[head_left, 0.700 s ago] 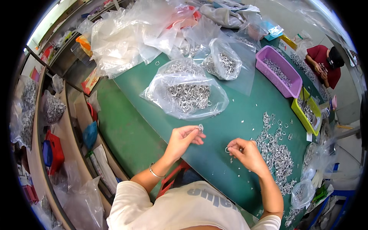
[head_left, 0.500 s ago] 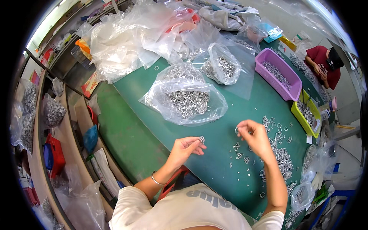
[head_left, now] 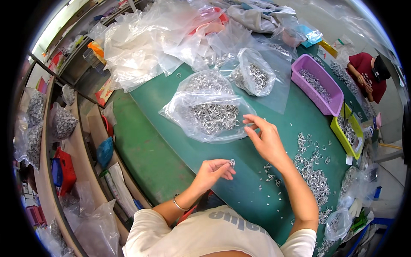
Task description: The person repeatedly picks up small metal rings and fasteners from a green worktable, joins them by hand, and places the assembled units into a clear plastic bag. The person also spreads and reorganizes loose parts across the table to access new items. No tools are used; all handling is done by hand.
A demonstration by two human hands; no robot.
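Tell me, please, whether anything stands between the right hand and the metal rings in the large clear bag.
Only the loose right edge of the large clear bag shows between the right hand and the metal rings; whether the fingers touch that plastic cannot be told.

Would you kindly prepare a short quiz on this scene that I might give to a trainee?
1. Which of these is the right hand closest to?
A. the red basket on the shelf
B. the large clear bag of metal rings
C. the blue bag on the shelf

2. True or false: the purple basket and the yellow-green basket both hold small metal parts.

3. Fill in the blank: the left hand pinches a ____-shaped metal piece at its fingertips.

Key: 1. B; 2. True; 3. ring
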